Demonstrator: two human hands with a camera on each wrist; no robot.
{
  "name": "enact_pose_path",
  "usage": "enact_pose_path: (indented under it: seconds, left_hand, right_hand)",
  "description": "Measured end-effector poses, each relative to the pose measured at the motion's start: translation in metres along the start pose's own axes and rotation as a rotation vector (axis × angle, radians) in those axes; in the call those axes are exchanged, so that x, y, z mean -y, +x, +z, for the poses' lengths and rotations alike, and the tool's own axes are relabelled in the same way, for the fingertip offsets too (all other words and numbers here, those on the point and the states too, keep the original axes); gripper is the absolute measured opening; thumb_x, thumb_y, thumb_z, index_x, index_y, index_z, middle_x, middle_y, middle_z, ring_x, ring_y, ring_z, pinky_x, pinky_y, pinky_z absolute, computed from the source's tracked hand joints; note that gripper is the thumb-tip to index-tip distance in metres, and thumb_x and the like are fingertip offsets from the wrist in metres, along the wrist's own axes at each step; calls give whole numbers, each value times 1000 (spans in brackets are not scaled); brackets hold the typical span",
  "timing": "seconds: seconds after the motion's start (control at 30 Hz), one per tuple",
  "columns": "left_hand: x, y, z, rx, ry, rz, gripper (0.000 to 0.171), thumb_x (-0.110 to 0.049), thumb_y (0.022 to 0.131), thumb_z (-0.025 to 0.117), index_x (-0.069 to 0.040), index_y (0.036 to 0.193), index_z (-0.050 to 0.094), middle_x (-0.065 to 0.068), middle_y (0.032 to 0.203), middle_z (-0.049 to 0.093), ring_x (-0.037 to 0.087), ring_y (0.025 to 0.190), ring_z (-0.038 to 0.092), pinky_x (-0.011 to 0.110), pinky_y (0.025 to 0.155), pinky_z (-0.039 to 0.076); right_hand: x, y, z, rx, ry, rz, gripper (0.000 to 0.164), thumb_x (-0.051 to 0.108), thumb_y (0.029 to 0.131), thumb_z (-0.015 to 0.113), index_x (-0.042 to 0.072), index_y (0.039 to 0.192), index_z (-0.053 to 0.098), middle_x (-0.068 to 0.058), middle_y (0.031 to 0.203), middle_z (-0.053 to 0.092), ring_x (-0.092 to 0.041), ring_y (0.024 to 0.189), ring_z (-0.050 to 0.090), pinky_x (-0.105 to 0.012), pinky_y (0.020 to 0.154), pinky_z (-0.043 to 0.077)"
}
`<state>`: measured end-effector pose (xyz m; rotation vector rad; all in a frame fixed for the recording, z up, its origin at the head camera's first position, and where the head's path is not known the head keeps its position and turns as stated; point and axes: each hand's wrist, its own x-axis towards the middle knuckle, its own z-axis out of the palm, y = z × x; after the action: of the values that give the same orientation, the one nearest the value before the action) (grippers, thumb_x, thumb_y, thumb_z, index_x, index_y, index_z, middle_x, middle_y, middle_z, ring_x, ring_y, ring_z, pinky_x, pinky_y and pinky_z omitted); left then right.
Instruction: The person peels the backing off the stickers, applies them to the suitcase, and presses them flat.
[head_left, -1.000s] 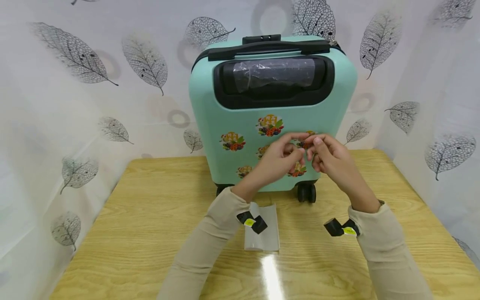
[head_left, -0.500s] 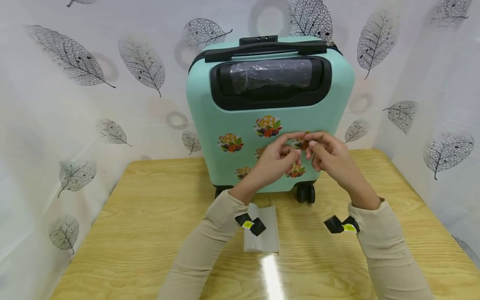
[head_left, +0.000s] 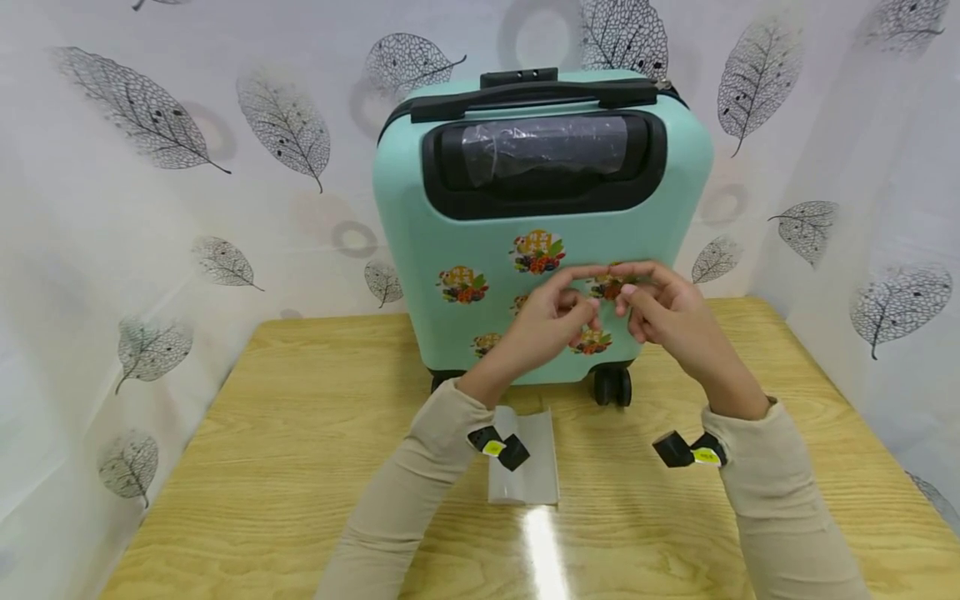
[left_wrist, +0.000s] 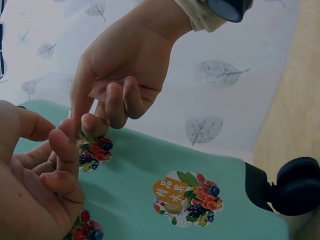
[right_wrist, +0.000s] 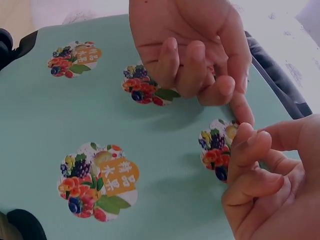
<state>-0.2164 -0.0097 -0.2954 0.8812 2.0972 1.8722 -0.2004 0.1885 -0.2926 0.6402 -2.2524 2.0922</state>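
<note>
A mint-green suitcase (head_left: 480, 242) stands upright on the table, its front bearing several fruit-patterned stickers. My left hand (head_left: 540, 325) and right hand (head_left: 671, 325) meet at the sticker (head_left: 611, 285) on the right side. Both index fingers are extended, with their tips together at that sticker's upper edge. The other fingers bend loosely, with nothing visible held. In the left wrist view, the same sticker (left_wrist: 95, 154) lies against the case under the fingertips. From the right wrist, part of this sticker (right_wrist: 215, 152) is hidden behind my right hand (right_wrist: 270, 190).
A white, partly curled sheet (head_left: 536, 458) lies on the wooden table (head_left: 300, 467) in front of the suitcase. Black wheels (head_left: 612, 386) support the case. A leaf-patterned cloth (head_left: 285, 217) hangs behind it and along the sides.
Both hands stay at the same sticker. My right hand shifts very slightly to the right, and its index finger looks straighter than before.
</note>
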Motion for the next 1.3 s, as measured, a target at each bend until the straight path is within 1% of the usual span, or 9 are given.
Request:
enact_pose_path:
  seconds: [0.13, 0.17, 0.3, 0.43, 0.6, 0.87, 1.03, 1.13, 1.3]
  left_hand:
    - [2, -1, -1, 2, 21, -10, 40, -13, 102, 44, -21, 142, 44, 27, 91, 60, 36, 61, 44, 30, 54, 39]
    - [2, -1, -1, 1, 26, -17, 40, -13, 103, 44, -22, 142, 44, 27, 92, 60, 39, 62, 44, 30, 55, 40]
    - [8, -4, 1, 9, 43, -51, 40, -15, 103, 44, -22, 143, 44, 25, 93, 60, 37, 62, 43, 28, 54, 39]
    - [16, -5, 4, 24, 29, -89, 40, -16, 103, 45, -22, 143, 44, 25, 92, 60, 37, 62, 43, 26, 53, 37]
    - [25, -6, 6, 10, -3, -115, 39, -18, 102, 46, -23, 141, 46, 26, 90, 60, 40, 65, 42, 26, 53, 37]
    - [31, -9, 5, 17, 33, -123, 39, -18, 103, 46, -26, 141, 46, 25, 94, 62, 18, 57, 45, 26, 53, 38]
    - [35, -10, 6, 13, 42, -130, 40, -17, 102, 46, -27, 140, 48, 19, 92, 63, 15, 56, 45, 26, 52, 38]
    - [37, -11, 7, 17, 47, -133, 40, -17, 102, 45, -27, 141, 47, 16, 90, 63, 16, 56, 46, 26, 53, 39]
    - [41, -12, 9, 20, 65, -151, 39, -18, 103, 44, -26, 141, 47, 20, 93, 63, 31, 62, 48, 26, 54, 39]
  right_hand:
    - [-4, -4, -5, 4, 18, 3, 24, 20, 102, 49, 11, 124, 54, -1, 80, 60, -13, 48, 44, -30, 44, 33]
    - [-5, -5, -6, 4, 22, 9, 25, 20, 101, 49, 11, 124, 54, -1, 80, 61, -13, 48, 45, -30, 43, 33]
    - [-12, -8, -7, 17, 40, 28, 24, 19, 101, 49, 12, 124, 52, -2, 79, 60, -13, 46, 46, -32, 42, 30]
    - [-21, -11, -5, 36, 43, 34, 23, 17, 102, 47, 12, 125, 52, 0, 79, 60, -12, 45, 47, -32, 41, 28]
    - [-32, -13, -3, 78, 35, 20, 27, 17, 103, 45, 14, 129, 49, 5, 79, 61, -11, 46, 47, -32, 41, 27]
    - [-44, -17, -1, 103, 23, 51, 30, 18, 104, 43, 18, 134, 45, 6, 80, 60, -10, 47, 47, -33, 41, 28]
    - [-48, -20, -1, 111, 29, 73, 31, 19, 104, 42, 18, 135, 43, 6, 79, 60, -9, 48, 46, -33, 41, 28]
    - [-50, -21, -1, 112, 45, 71, 32, 18, 104, 42, 18, 136, 42, 6, 79, 60, -8, 48, 46, -32, 41, 27]
    - [-55, -23, 0, 110, 49, 78, 31, 16, 104, 42, 18, 135, 43, 6, 78, 59, -6, 48, 47, -32, 41, 27]
